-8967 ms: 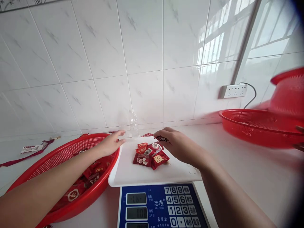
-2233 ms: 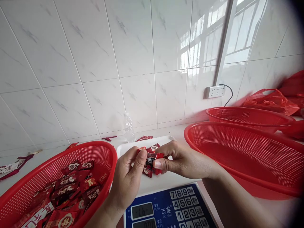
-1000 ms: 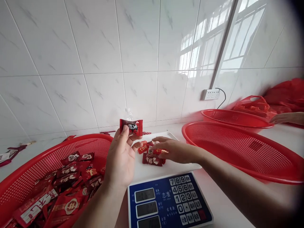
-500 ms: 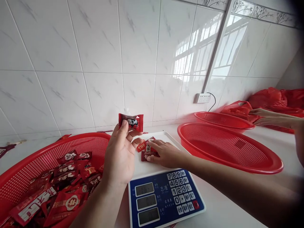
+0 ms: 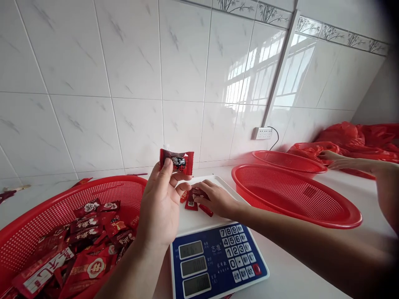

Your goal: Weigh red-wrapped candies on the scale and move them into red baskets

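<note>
Between the thumb and fingers of my left hand (image 5: 160,203) is a small red and black wrapped snack packet (image 5: 183,162), raised in front of the wall. My right hand (image 5: 220,198) is low over the white tray (image 5: 187,222) of a digital scale (image 5: 218,261), its fingers curled on several small red packets (image 5: 191,205). Part of these packets is hidden under that hand. On my left stands a red perforated basket (image 5: 121,182), which holds many red snack packets (image 5: 93,265).
To the right stand a red oval basket (image 5: 352,216) and another red basket (image 5: 262,155) behind it. Red plastic bags (image 5: 343,137) are heaped at the far right, where another person's hand (image 5: 352,162) touches them. A power socket (image 5: 262,133) is on the tiled wall (image 5: 134,62).
My right hand's fingers have curled further over the packets, which have shifted on the tray. My left hand still holds its packet. The other person's hand has moved slightly left onto the bags.
</note>
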The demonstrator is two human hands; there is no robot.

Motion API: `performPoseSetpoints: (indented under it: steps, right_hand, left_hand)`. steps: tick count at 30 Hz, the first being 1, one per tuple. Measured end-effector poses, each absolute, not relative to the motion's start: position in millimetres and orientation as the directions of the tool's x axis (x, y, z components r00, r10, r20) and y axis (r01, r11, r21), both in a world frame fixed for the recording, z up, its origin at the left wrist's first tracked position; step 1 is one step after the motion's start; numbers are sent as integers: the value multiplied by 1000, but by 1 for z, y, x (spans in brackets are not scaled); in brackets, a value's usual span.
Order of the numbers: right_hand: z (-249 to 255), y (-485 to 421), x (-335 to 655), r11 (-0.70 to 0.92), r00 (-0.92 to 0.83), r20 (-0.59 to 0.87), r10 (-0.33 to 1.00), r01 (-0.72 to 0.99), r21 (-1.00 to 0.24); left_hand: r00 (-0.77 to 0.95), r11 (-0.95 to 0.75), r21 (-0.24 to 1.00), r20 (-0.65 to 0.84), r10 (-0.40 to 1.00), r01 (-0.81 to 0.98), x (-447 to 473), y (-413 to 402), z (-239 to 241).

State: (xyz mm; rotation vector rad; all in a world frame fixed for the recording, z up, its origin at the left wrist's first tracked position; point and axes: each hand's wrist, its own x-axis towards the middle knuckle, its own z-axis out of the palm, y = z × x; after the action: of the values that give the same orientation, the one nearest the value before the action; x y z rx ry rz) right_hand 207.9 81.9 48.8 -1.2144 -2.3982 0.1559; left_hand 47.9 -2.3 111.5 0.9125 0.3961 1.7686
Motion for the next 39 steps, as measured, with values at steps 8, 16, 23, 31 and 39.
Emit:
performPoseSetpoints:
  steps: [8,16,23,31,39]
  right_hand:
    - [55,92,210,575,-393,457,798,724,-382]
    - [61,114,239,431,-187,460,868,744,-511]
    - [79,114,315,193,15,418,908,872,-451]
    - [54,119,391,-27,70,186,980,974,-223]
    - [58,119,376,-9,21,133,991,996,-89]
  left_hand:
    - [-154,-389,651,389,908,-651,48,-4,112]
    - [-160,-398,647,395,905,-651,48,-4,111]
    - [-148,-388,648,393,908,-655,47,-4,111]
    - [-141,-411,629,434,890,-659,48,-4,111]
    - [-151,-412,634,425,893,-654,47,-5,109]
